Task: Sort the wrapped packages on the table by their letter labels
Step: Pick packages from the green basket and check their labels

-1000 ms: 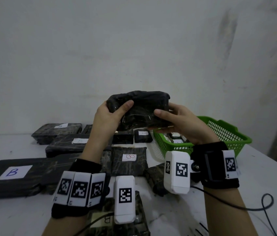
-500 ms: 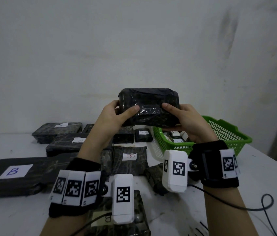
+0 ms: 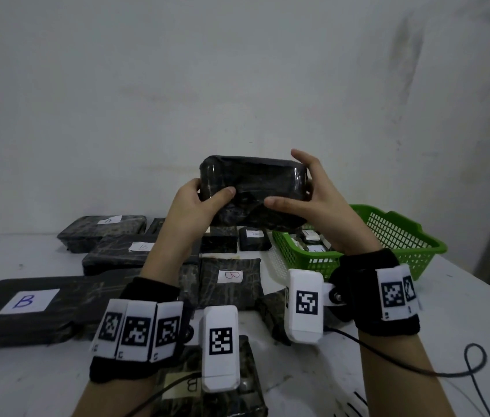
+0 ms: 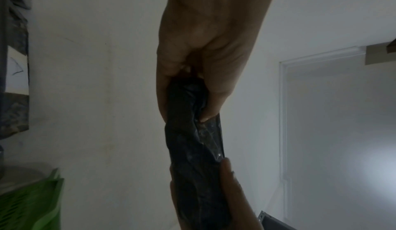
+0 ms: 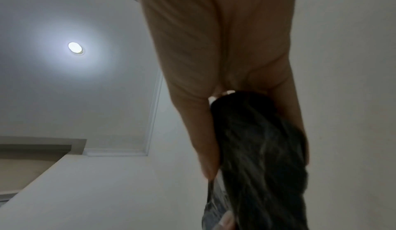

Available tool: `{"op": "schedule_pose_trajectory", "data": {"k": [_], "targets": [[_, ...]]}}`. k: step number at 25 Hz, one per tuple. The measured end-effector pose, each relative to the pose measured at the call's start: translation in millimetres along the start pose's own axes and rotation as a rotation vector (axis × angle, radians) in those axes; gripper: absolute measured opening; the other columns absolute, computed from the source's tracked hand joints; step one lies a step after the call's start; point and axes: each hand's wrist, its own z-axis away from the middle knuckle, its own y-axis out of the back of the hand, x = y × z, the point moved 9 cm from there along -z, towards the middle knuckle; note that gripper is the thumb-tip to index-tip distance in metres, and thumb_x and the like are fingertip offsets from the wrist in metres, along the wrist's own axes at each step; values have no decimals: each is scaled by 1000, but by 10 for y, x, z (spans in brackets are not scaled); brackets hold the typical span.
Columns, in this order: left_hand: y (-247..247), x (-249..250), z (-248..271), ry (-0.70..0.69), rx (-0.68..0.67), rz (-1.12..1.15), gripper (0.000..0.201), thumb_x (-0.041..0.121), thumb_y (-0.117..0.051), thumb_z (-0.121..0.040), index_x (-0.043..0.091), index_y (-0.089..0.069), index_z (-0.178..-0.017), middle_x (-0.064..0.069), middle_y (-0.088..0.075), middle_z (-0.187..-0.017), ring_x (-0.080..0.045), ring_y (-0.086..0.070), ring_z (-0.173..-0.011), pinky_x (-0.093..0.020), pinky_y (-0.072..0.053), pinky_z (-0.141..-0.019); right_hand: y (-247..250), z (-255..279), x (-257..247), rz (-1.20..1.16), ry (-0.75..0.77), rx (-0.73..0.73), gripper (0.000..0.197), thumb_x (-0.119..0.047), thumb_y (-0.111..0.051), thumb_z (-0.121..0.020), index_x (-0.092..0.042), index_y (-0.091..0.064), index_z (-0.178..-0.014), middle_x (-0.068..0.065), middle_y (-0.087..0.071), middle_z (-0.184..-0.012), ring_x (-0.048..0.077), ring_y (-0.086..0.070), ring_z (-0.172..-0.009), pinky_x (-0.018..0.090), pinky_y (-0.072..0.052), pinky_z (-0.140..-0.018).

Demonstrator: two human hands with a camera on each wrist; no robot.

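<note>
A scuffed white table stands against a bare grey-white wall, and black-wrapped parcels lie over its left and middle. Nearest, at the bottom edge, a parcel with a B label lies partly hidden under the wrist gear; left of it a long flat parcel shows a large blue B, and just beyond, in the middle, a squarer one carries a red B. These B parcels lie close together, so this near-left patch probably serves as the B group. Above them, lifted clear of the table at chest height, the held parcel is gripped at both ends: the left hand pinches its left end, thumb on the near face and fingers behind, while the right hand clamps the right end, thumb across the front and fingers curled over the back. No label shows on the face turned this way, so it is likely being tilted up to find its letter. To the right, a green basket holds several small parcels with white labels, letters too small to read. Farther back, a small parcel and a larger one at far left look marked A, with another labelled parcel between.
</note>
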Motion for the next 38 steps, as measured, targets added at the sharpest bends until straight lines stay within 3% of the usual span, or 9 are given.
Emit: {"op": "schedule_pose_trajectory", "data": {"k": [5,8,14,20,24,27,30,34,38], "targets": [[-226,166,121,-89,-242,1,86,44,-66,-60,26,-26,-134,11,-55,-113,-5,-58,-103,-15,-48,-88,198,-44,65,-168,-9,150,39,-8,-68,-80,-7,-56,-117,9,-67,-102,17,-68,-85,22,-56,-65],[-200,226,121,-163,-174,-21,66,34,-72,-68,25,-36,-123,12,-54,-113,-11,-54,-112,-26,-47,-94,219,-58,71,-215,-11,139,41,-5,-67,-80,-4,-56,-119,8,-68,-95,14,-70,-76,23,-55,-63],[-174,169,93,-116,-110,51,49,18,-58,-88,21,-33,-130,15,-52,-98,2,-55,-90,-14,-46,-81,160,-4,40,-159,-18,6,84,-24,-74,-59,-21,-37,-134,-3,-62,-104,7,-69,-84,24,-57,-73],[-281,77,67,-90,-113,-41,30,17,-59,-88,18,-42,-114,16,-53,-93,-6,-55,-89,-22,-45,-83,189,-34,163,-122,-84,22,57,-9,-73,-72,-11,-49,-123,4,-64,-103,12,-68,-81,24,-57,-71],[-293,23,66,-23,-76,16,36,21,-60,-87,16,-42,-117,12,-52,-92,3,-53,-82,-9,-46,-73,266,6,233,-73,-171,-6,79,-46,-73,-56,-12,-50,-124,7,-63,-111,18,-68,-93,31,-58,-69],[-465,57,141,-27,-132,-53,43,21,-60,-88,12,-40,-125,8,-54,-100,-12,-56,-97,-19,-45,-83,330,85,314,-66,-269,-118,75,-67,-51,-63,-16,-58,-118,9,-65,-113,23,-65,-101,37,-57,-73],[-681,173,126,-78,-180,-131,45,20,-58,-89,12,-36,-128,4,-51,-109,-13,-53,-102,-17,-40,-83,594,113,339,-75,-345,-109,36,-47,-37,-94,-26,-64,-102,7,-68,-98,22,-68,-83,35,-59,-64],[-1096,307,-84,-38,-316,-114,60,27,-62,-86,11,-29,-133,-2,-52,-117,-15,-53,-108,-23,-43,-92,1176,-45,332,-38,-379,-21,18,-24,-46,-95,-13,-60,-98,15,-61,-90,23,-62,-70,29,-56,-53],[-1576,104,-293,125,-571,-356,116,54,-62,-74,14,20,-145,-15,-33,-148,-28,-42,-129,-36,-33,-109,1668,-301,313,84,-439,59,17,-20,-53,-92,-4,-58,-91,13,-60,-81,20,-61,-64,27,-56,-52]]}}
